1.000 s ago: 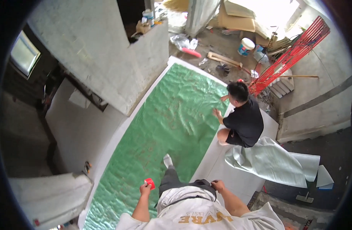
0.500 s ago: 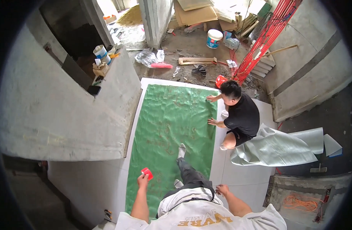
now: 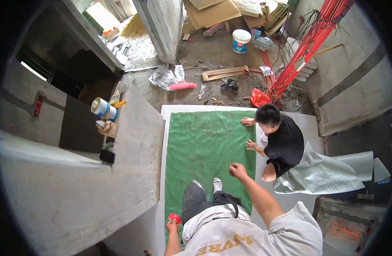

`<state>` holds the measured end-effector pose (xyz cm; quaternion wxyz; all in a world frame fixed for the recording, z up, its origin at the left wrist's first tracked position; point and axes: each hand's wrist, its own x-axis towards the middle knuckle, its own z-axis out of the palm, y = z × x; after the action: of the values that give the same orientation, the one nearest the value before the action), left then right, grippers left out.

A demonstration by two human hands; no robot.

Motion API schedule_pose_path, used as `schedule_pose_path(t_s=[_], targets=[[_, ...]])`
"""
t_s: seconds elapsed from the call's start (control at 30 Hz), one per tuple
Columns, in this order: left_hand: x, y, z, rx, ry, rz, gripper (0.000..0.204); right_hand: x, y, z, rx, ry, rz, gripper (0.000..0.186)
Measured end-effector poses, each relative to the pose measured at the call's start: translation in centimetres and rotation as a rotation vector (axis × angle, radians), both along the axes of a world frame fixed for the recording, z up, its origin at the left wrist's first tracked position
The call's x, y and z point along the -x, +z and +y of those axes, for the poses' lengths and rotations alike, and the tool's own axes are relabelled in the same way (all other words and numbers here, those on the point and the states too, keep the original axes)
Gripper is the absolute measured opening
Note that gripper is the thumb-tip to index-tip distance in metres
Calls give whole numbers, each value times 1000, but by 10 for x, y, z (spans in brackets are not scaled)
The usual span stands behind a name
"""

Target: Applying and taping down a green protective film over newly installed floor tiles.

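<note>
Left hand (image 3: 173, 223) down by my hip, fingers closed round a small red object (image 3: 175, 218), can't tell what it is. Right hand (image 3: 237, 170) stretched forward over the green sheet (image 3: 206, 145), loosely curled, holding nothing I can see. Best pressed flat, smoothing toward the sheet's right edge without creasing, I'd say. Co-worker in black (image 3: 285, 143) kneels at that edge, both palms on it. Grey sheeting (image 3: 324, 175) bunched behind, concrete ledge (image 3: 132, 141) crowds my left.

1 green sheet (image 3: 206, 147) | 1 white bucket (image 3: 241, 41) | 2 black shoes (image 3: 230, 85) | 1 tape roll (image 3: 103, 108)
</note>
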<state>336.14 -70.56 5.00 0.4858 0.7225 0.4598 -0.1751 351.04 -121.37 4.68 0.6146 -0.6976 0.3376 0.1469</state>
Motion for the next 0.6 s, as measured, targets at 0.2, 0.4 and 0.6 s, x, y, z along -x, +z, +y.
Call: schedule_pose_path(t_s=[0.2,0.4,0.6], targets=[[-111,-35,-5,-136,-495,22,38,-143,31,-18,2,-25,-133,31],[-325,-63,-34,-107,-426,131,31,-89,9,-28,40,-392,233,27],[-619,-57,-101,223,-550,-93,28,-11,6,14,25,-629,673,17]])
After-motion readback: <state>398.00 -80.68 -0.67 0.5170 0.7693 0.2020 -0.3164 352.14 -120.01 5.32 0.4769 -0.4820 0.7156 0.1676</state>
